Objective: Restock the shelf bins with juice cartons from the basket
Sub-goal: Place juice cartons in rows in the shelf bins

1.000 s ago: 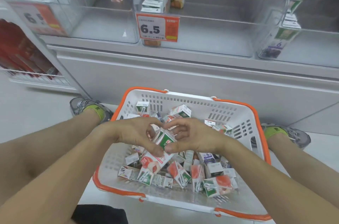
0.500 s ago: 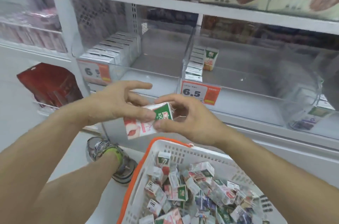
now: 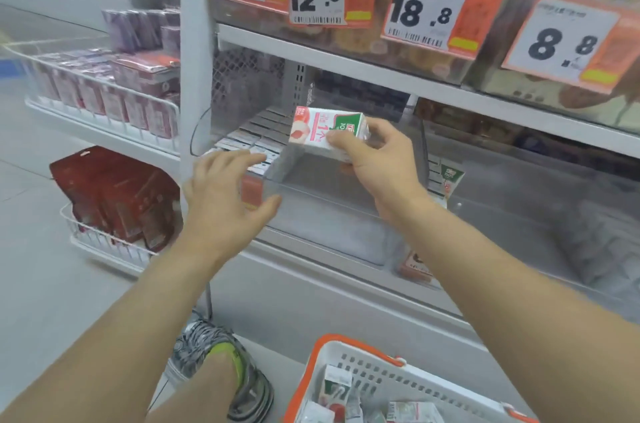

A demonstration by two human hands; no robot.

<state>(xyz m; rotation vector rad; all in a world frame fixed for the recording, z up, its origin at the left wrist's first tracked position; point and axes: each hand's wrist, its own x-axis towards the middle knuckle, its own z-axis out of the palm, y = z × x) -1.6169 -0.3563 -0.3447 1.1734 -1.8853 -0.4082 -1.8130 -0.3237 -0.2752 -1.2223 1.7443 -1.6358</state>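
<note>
My right hand [image 3: 379,159] grips a white juice carton [image 3: 322,130] with a peach picture and a green top, held on its side over the front wall of a clear shelf bin [image 3: 311,190]. Rows of cartons [image 3: 252,142] stand in the left part of that bin. My left hand [image 3: 221,194] hovers with fingers spread at the bin's front left corner and holds nothing. The white basket with an orange rim [image 3: 349,357] sits at the bottom, with several cartons [image 3: 334,388] in it.
A second clear bin [image 3: 519,215] to the right holds a few cartons [image 3: 450,177]. Price tags [image 3: 426,7] hang from the shelf above. Wire racks with red packs [image 3: 110,194] stand at the left. My shoe [image 3: 221,363] rests on the floor beside the basket.
Both hands lifted the carton from the basket toward the shelf. My left hand has let go of it, and my right hand alone now holds it over the bin.
</note>
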